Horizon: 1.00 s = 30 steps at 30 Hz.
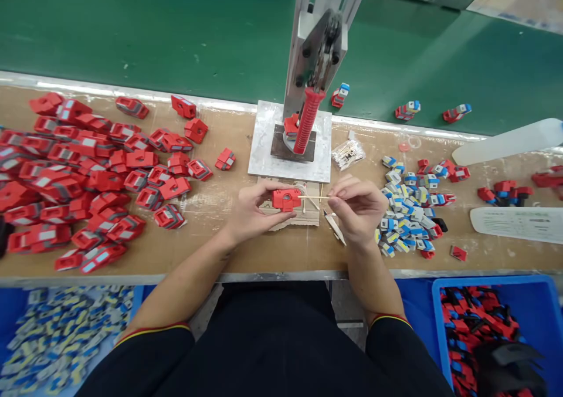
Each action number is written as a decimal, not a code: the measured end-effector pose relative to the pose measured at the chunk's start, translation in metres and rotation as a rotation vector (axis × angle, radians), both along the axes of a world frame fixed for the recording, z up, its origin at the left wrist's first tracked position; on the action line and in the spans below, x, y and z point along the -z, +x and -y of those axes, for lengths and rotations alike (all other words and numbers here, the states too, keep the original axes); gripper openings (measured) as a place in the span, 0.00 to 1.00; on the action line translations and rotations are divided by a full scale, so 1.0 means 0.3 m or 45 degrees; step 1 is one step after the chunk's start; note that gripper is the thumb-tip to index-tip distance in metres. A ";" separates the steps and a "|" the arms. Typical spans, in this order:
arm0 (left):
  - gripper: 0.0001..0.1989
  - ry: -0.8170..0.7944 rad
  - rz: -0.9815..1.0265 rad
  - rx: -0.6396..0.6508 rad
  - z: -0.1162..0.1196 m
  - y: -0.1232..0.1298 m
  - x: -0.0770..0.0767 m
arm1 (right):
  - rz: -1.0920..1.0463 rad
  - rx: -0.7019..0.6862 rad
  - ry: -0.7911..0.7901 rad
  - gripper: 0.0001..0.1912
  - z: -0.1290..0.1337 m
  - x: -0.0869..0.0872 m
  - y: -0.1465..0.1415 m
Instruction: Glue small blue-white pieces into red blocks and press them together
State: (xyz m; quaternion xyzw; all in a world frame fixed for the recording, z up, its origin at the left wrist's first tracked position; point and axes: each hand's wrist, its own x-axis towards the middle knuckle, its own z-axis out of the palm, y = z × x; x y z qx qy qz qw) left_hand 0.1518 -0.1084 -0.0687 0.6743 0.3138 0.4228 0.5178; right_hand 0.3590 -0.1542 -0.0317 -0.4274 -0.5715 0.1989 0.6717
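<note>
My left hand (248,212) is closed around a red plastic toy-like part (280,200), holding it at the table's middle with its hollow side up. Between the thumb and fingers of my right hand (361,208) is a thin cotton swab (317,197). Its tip meets or nearly meets the right end of the red part; I cannot tell which. Beneath lies a scrap of cardboard (303,221) with loose swabs on it. A pale, pointed tool (335,227) rests beside my right hand. Behind it is a clear bag of cotton swabs (349,153).
A hand press with a red handle (308,118) stands on a metal plate (264,145) straight ahead. Red parts (101,162) are heaped at left, white-and-blue pieces (407,209) at right. Blue bins, one at right (543,326), sit below the table's front edge.
</note>
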 end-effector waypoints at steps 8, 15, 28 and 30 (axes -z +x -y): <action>0.23 -0.022 -0.034 0.012 0.010 0.004 -0.005 | 0.017 -0.115 -0.035 0.10 -0.002 0.011 -0.018; 0.21 -0.460 0.209 0.027 -0.002 0.006 -0.026 | -0.164 0.002 -0.139 0.20 -0.001 0.030 -0.010; 0.29 -0.555 0.332 -0.186 -0.014 -0.003 -0.046 | 0.219 -0.082 -0.085 0.09 -0.002 0.008 0.041; 0.34 -0.449 0.319 -0.264 -0.008 -0.002 -0.043 | 0.477 -0.151 -0.181 0.07 -0.006 0.012 0.065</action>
